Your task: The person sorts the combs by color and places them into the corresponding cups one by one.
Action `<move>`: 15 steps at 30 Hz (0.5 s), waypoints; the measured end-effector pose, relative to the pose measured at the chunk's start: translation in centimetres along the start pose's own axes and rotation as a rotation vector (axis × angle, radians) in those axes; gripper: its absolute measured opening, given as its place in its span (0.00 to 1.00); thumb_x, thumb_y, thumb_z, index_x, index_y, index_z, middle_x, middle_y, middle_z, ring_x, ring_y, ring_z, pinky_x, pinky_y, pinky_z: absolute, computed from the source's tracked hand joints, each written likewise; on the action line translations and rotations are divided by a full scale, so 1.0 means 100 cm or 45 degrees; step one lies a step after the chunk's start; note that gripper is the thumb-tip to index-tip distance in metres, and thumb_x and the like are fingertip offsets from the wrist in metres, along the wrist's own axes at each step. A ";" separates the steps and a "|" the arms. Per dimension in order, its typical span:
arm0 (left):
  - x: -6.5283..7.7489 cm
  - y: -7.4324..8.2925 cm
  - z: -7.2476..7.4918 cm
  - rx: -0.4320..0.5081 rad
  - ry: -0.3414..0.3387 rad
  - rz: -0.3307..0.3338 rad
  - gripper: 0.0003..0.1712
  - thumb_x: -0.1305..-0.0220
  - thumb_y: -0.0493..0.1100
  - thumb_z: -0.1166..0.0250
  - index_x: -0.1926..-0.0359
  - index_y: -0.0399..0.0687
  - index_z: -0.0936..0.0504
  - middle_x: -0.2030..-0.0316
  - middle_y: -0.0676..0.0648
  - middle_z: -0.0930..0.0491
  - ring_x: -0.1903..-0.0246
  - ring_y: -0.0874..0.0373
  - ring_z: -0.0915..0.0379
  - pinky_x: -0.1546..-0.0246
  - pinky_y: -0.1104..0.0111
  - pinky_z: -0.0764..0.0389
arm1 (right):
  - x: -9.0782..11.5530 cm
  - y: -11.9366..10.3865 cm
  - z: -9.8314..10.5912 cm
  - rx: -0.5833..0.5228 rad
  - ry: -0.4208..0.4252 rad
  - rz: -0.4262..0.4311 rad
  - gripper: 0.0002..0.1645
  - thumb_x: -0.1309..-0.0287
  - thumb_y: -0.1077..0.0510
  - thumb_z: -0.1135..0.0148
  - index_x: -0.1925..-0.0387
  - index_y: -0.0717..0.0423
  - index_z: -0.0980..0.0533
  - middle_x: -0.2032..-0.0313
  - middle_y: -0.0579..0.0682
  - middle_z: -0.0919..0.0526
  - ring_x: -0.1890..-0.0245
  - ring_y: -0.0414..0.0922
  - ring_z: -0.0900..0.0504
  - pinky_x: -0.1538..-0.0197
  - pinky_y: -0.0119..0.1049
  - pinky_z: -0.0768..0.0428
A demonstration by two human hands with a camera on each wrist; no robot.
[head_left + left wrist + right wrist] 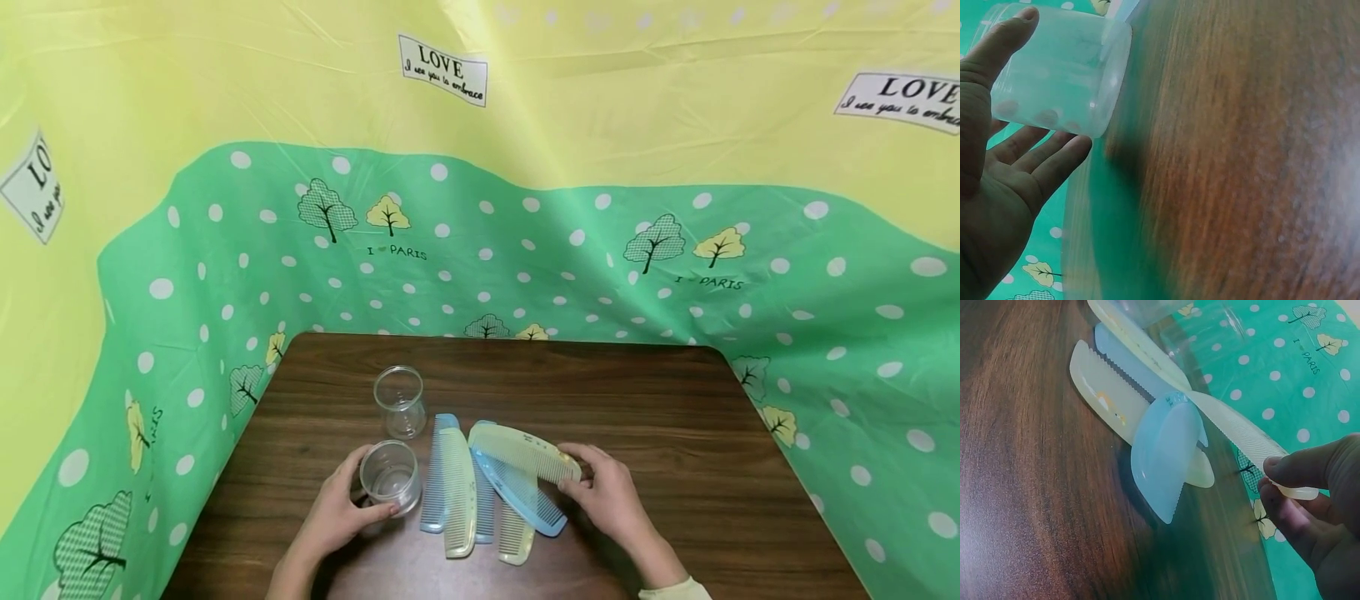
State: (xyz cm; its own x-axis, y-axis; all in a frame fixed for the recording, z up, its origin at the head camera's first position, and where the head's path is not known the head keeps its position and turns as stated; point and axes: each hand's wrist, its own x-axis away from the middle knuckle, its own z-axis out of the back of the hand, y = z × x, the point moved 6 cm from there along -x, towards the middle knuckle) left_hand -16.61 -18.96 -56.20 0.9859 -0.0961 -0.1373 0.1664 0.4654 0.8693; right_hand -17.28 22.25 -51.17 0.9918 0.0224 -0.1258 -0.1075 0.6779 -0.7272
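Note:
My left hand (pixel 337 512) holds a clear cup (pixel 392 479), thumb on the near side and fingers round the far side. In the left wrist view the clear cup (pixel 1063 69) lies between thumb and fingers. My right hand (pixel 609 492) pinches one end of a pale yellow comb (pixel 525 450) between thumb and fingers. That comb (pixel 1235 425) slants over the pile, its far end by the other combs. Beneath it are a blue comb (pixel 543 512) and another yellow comb (pixel 515 542). Left of these, a yellow comb (pixel 461 504) overlaps blue combs (pixel 433 492).
A second clear cup (pixel 402 408), narrower at its waist, stands behind the held one. All this is on a dark wood-grain table (pixel 637 400). A green and yellow printed cloth (pixel 525 225) hangs round its back and sides.

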 end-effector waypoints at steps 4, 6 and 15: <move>0.000 0.000 0.000 -0.018 0.000 0.012 0.56 0.63 0.52 0.12 0.31 0.53 0.29 0.42 0.43 0.20 0.43 0.45 0.23 0.46 0.64 0.17 | 0.000 -0.001 0.001 -0.051 0.001 0.008 0.30 0.55 0.70 0.21 0.47 0.53 0.16 0.59 0.49 0.14 0.72 0.37 0.20 0.70 0.28 0.19; 0.001 0.000 -0.001 -0.024 -0.002 0.025 0.56 0.64 0.52 0.11 0.31 0.53 0.29 0.42 0.43 0.20 0.43 0.45 0.23 0.46 0.64 0.17 | 0.001 -0.002 0.001 -0.084 0.001 0.014 0.30 0.54 0.70 0.21 0.47 0.53 0.16 0.60 0.50 0.13 0.70 0.36 0.19 0.69 0.28 0.17; 0.000 -0.004 -0.002 0.044 -0.023 0.010 0.55 0.62 0.50 0.12 0.31 0.55 0.30 0.42 0.46 0.21 0.42 0.46 0.23 0.47 0.63 0.15 | -0.001 -0.008 0.005 -0.175 0.066 0.116 0.27 0.53 0.70 0.21 0.49 0.56 0.16 0.62 0.49 0.13 0.68 0.35 0.17 0.67 0.28 0.15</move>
State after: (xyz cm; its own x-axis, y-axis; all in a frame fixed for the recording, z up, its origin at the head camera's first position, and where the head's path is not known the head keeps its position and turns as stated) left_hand -16.70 -18.93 -56.63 0.9866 -0.1087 -0.1221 0.1576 0.4358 0.8861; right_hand -17.26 22.06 -50.28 0.9730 0.0391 -0.2275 -0.2090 0.5676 -0.7964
